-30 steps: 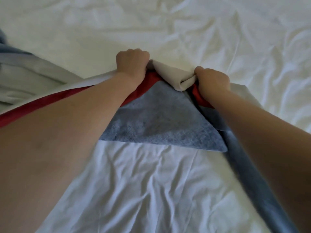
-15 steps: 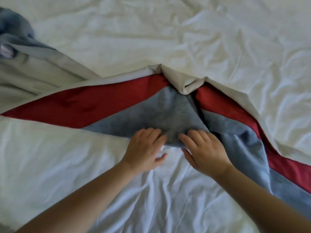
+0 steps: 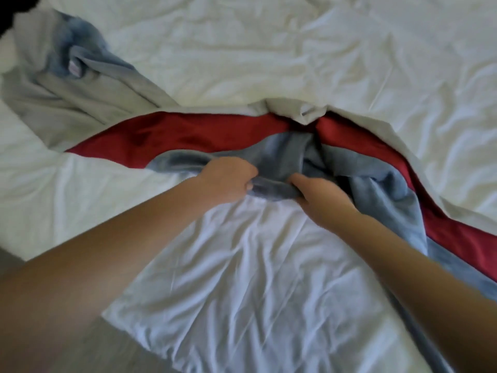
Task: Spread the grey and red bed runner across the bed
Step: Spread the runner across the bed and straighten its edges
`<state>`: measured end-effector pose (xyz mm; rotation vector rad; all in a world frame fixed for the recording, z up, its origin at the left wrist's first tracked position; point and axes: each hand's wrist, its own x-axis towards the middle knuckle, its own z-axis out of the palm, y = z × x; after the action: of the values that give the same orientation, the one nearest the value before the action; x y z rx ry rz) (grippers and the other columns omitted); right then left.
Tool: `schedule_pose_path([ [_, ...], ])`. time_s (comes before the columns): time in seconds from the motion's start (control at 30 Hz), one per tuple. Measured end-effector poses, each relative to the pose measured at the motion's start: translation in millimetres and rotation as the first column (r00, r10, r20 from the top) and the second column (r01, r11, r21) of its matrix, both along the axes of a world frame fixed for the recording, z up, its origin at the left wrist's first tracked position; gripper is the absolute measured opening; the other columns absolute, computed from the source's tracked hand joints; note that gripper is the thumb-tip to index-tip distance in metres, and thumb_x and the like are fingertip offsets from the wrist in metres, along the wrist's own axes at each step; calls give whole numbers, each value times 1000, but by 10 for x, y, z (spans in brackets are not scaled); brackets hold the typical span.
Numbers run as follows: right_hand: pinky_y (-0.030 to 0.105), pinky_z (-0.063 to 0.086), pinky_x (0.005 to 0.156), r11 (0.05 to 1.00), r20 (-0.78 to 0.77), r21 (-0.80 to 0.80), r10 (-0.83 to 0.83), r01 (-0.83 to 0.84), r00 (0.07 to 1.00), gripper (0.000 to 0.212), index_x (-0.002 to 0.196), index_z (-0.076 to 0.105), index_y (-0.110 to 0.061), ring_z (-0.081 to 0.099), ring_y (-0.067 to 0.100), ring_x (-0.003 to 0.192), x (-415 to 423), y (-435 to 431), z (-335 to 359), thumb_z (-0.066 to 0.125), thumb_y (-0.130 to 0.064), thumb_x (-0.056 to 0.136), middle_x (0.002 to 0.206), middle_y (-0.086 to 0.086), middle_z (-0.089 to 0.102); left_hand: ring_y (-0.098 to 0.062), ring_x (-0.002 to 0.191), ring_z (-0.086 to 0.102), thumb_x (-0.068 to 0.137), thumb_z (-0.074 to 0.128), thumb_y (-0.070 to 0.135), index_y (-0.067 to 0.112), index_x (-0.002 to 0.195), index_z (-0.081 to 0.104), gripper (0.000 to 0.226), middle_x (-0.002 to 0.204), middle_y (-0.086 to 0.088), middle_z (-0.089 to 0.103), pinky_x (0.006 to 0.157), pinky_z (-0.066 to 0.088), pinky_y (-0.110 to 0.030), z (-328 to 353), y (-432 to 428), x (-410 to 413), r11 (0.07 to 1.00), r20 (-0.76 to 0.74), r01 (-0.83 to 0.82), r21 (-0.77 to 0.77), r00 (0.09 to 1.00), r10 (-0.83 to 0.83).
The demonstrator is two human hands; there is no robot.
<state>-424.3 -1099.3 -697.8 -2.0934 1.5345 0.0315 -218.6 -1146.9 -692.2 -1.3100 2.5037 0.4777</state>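
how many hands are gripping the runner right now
2. The left hand and the right hand both pinch the near grey edge of the bed runner, side by side at its bunched middle.

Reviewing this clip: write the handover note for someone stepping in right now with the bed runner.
Left hand: closed on the near grey edge of the bed runner.
Right hand: closed on the same grey edge, beside the left; a bunched roll of fabric sits between them.
Runner: lies across the white sheet, red band facing up, crumpled at the far-left end and puckered in the middle.
Done: roughly laid across.
Left: pull the near edge flat, smooth the middle fold, open out the left end.
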Motion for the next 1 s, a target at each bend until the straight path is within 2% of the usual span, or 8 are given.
schedule_pose_path([
  [0.1, 34, 38, 61, 991, 136, 34, 123, -128, 983, 18, 101, 53, -10, 62, 32, 79, 101, 206, 216, 52, -26, 94, 87, 12, 66, -25, 84, 60, 87, 49, 23, 15, 72, 51, 17, 77, 2, 60, 66, 40, -31, 236, 110, 131, 964, 175, 16, 265, 982, -65],
  [0.2, 32, 39, 63, 991, 184, 59, 105, -118, 977, 18, 102, 52, -13, 62, 27, 80, 290, 246, 272, 55, -28, 92, 88, 7, 65, -24, 92, 62, 83, 51, 27, 10, 95, 65, 25, 97, -6, 68, 83, 50, -35, 403, 72, 238, 913, 328, -141, 382, 945, 9],
  [0.27, 36, 44, 66, 1000, 135, 7, 15, -16, 991, 18, 108, 49, -15, 61, 26, 84, 403, 202, 205, 52, -24, 93, 94, 6, 63, -24, 89, 61, 77, 54, 31, 16, 96, 62, 26, 96, -4, 66, 83, 50, -38, 435, 33, 306, 928, 391, -211, 306, 917, 79],
  [0.37, 35, 41, 72, 966, -35, -230, -127, 115, 991, 18, 107, 50, -14, 52, 26, 95, 438, 180, 52, 50, -10, 90, 104, 6, 54, -26, 100, 54, 85, 52, 29, 18, 108, 53, 26, 110, -5, 58, 84, 40, -37, 352, 120, 210, 988, 473, -140, -71, 867, 157],
  [0.47, 38, 41, 71, 887, 6, -355, -313, 295, 950, 12, 96, 57, -9, 53, 30, 89, 358, 329, -38, 58, -10, 84, 96, 9, 56, -27, 96, 54, 85, 50, 18, 16, 106, 53, 21, 104, -5, 56, 73, 40, -38, 179, 447, -139, 949, 204, -24, -314, 975, 92],
  [0.57, 39, 45, 68, 882, 8, -353, -331, 312, 944, 20, 88, 60, -9, 59, 32, 85, 220, 607, -127, 73, -16, 75, 89, 10, 61, -28, 86, 57, 82, 50, 16, 13, 102, 58, 22, 94, -6, 59, 70, 42, -40, 79, 735, -407, 933, -43, -26, -359, 999, 11],
  [0.8, 37, 45, 81, 947, -272, -261, -260, 189, 927, 36, 119, 56, -16, 55, 26, 103, -229, 800, -350, 63, -30, 87, 113, 5, 59, -24, 97, 55, 88, 51, 18, 19, 118, 51, 30, 104, -3, 56, 83, 41, -35, -146, 587, -441, 932, 129, -1, -363, 990, 51],
  [1.0, 39, 47, 70, 917, -333, -327, -339, 229, 880, 15, 90, 68, -6, 61, 33, 82, -18, 816, -397, 67, 1, 77, 87, 11, 66, -11, 50, 56, 53, 76, 19, 26, 55, 66, 12, 59, 6, 58, 43, 38, -20, -110, 536, -323, 890, 275, 242, -387, 951, -140],
])
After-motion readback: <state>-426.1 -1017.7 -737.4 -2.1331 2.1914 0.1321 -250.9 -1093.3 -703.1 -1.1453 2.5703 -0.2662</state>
